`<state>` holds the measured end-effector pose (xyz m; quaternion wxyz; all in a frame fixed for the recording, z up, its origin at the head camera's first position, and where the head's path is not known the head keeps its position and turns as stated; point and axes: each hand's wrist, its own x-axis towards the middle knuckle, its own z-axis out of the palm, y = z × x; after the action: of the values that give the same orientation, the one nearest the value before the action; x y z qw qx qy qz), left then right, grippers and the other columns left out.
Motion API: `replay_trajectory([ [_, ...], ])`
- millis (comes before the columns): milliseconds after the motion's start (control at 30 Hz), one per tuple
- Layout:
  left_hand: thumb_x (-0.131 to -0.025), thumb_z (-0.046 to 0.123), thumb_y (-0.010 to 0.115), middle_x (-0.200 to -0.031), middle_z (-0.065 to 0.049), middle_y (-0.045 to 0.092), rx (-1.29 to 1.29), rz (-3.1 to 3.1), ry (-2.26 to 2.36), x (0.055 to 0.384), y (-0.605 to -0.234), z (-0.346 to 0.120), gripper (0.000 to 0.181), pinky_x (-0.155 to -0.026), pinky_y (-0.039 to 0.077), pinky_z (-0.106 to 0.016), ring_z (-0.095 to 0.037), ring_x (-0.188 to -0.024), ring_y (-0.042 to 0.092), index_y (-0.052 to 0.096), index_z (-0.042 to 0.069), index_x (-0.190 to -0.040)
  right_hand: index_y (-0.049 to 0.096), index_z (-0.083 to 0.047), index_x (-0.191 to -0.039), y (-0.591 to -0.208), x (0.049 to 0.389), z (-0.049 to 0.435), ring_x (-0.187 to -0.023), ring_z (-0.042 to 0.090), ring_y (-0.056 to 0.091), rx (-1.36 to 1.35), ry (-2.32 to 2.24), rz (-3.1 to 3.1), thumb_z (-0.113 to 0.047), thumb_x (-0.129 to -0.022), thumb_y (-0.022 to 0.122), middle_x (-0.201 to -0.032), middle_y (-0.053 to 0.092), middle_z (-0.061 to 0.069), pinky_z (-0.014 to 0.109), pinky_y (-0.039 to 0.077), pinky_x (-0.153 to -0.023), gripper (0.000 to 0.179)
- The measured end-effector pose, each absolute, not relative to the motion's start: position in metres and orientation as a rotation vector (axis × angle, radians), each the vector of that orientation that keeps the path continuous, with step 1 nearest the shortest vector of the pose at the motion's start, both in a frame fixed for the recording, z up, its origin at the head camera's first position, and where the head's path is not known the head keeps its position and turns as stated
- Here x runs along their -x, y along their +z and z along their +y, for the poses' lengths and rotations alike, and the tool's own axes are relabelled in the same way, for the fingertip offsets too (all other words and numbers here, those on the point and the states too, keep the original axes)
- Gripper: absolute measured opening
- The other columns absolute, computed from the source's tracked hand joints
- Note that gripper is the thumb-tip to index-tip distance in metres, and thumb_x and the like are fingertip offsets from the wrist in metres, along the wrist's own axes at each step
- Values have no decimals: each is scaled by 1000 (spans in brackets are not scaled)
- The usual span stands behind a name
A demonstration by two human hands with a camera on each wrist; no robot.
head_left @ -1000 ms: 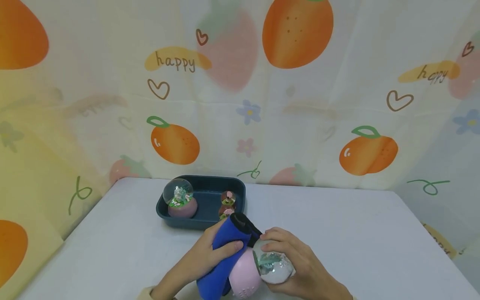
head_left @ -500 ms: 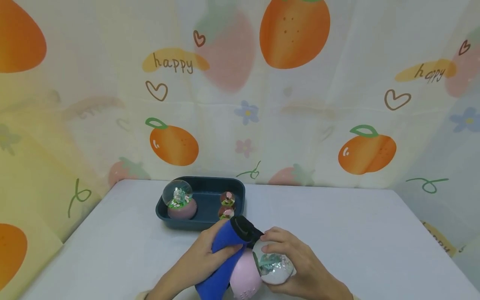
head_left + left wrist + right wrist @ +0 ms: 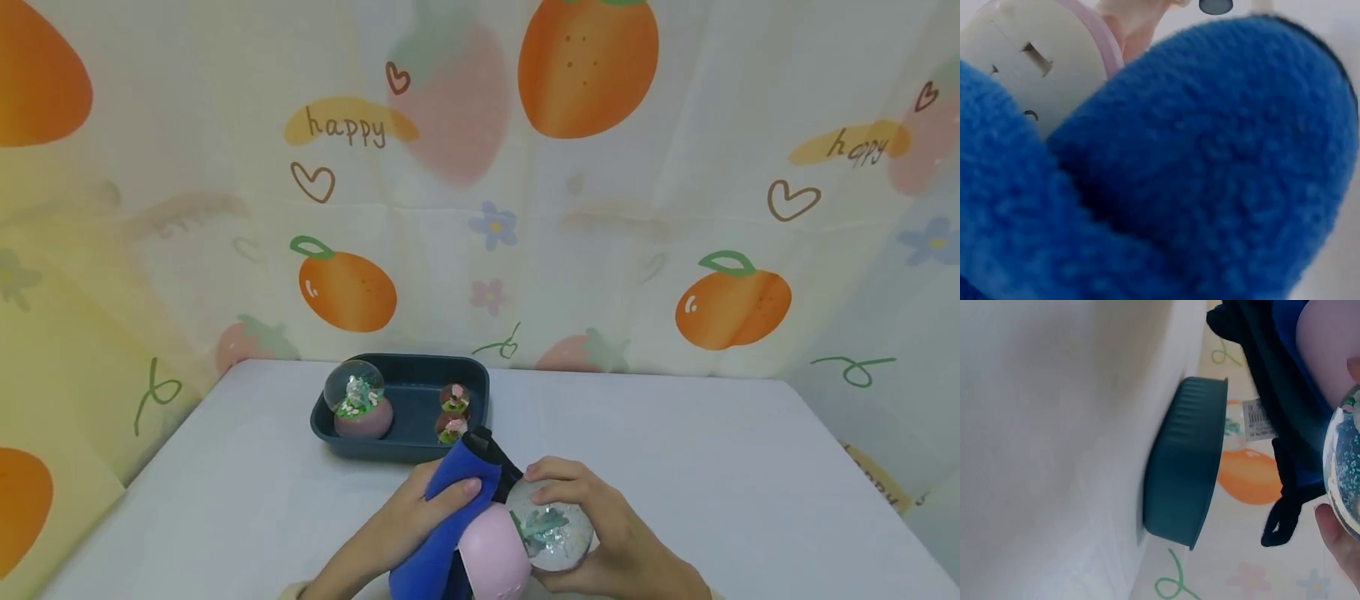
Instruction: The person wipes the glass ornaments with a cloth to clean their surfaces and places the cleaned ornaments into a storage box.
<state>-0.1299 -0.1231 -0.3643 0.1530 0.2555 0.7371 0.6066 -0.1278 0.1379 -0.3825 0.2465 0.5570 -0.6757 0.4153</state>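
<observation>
My left hand (image 3: 408, 512) grips a fuzzy blue cloth (image 3: 438, 546) with a black edge, its thumb lying across the front. In my right hand (image 3: 618, 537) is a snow globe, tipped sideways, fingers curled round its clear glass ball (image 3: 551, 529). The globe's pink base (image 3: 495, 550) points left and lies against the cloth. Up close in the left wrist view, the cloth (image 3: 1222, 144) fills most of the picture beside the base's pale slotted underside (image 3: 1069, 47). A black hanging loop (image 3: 1282, 525) and a white barcode tag (image 3: 1258, 420) hang from the cloth in the right wrist view.
Behind the hands, a dark teal tray (image 3: 416, 451) stands on the white table (image 3: 675, 450). It holds another pink-based snow globe (image 3: 363, 419) at left and two small globes (image 3: 453, 397) at right. A fruit-printed curtain (image 3: 600, 183) hangs behind the table.
The held snow globe has turned a little, showing more of its clear ball, and its pink base has shifted slightly right. The left hand and cloth have shifted slightly. The tray's contents have stayed put.
</observation>
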Motion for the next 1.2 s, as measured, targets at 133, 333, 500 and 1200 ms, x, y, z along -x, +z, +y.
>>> replay_trajectory([
  [133,-102,27,54,-99,-14,71,-666,2303,1760,126,-361,-120,28,-67,59,-31,-13,-82,71,64,5,-116,50,5,-118,-383,128,140,-121,21,52,-1477,1110,-1883,-15,-65,92,-128,53,17,19,45,-103,70],
  [333,-93,24,69,-100,-9,76,-649,2582,1796,120,-359,-116,26,-70,57,-27,-9,-84,72,67,13,-117,50,6,-117,-385,129,140,-118,22,54,-1426,1095,-1886,-13,-56,96,-126,55,19,18,46,-101,78],
  [500,-96,20,62,-95,-12,73,-692,2498,1852,119,-359,-120,21,-68,57,-29,-9,-80,70,66,7,-113,50,9,-116,-385,129,138,-117,23,55,-1390,1154,-1864,-6,-45,98,-124,54,21,17,46,-100,88],
  [1200,-109,31,23,-84,-8,60,-814,2190,1861,132,-366,-130,48,-67,55,-32,-11,-77,65,51,-7,-103,53,8,-119,-387,130,137,-115,15,54,-1048,1335,-1900,-18,-52,99,-119,58,18,16,44,-102,86],
])
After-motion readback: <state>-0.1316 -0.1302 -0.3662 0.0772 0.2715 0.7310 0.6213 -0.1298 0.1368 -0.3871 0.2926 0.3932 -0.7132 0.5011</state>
